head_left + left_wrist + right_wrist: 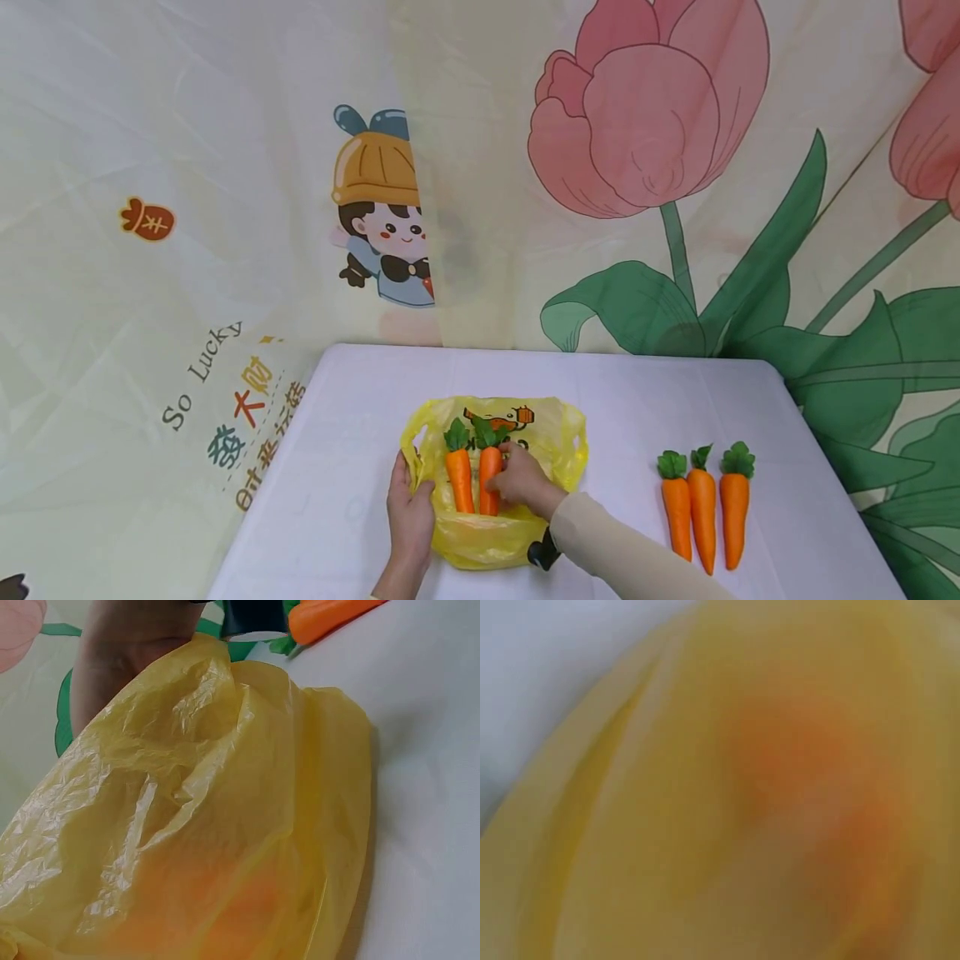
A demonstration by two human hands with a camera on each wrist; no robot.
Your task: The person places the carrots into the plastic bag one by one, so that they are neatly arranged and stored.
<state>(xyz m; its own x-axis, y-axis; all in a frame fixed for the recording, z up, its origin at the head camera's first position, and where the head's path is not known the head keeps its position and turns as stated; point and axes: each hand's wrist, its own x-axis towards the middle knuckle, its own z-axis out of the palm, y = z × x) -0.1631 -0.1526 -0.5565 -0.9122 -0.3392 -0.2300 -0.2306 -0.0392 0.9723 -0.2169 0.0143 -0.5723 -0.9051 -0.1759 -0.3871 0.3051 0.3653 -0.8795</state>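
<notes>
A pale backdrop (247, 108) bore pink tulips (652, 125) and a cartoon figure (382, 242). Before it stood a white table (315, 467) with rounded far corners.

1. We see a bag (487, 543) of thin, crinkled, glossy plastic.
2. We find the carrots (703, 517) smooth, faintly shiny.
3. We see a matt, smooth tablecloth (618, 442).
4. We note a creased, cloth-like backdrop (247, 100).

Both wrist views v. nr bag (202, 795)
</notes>
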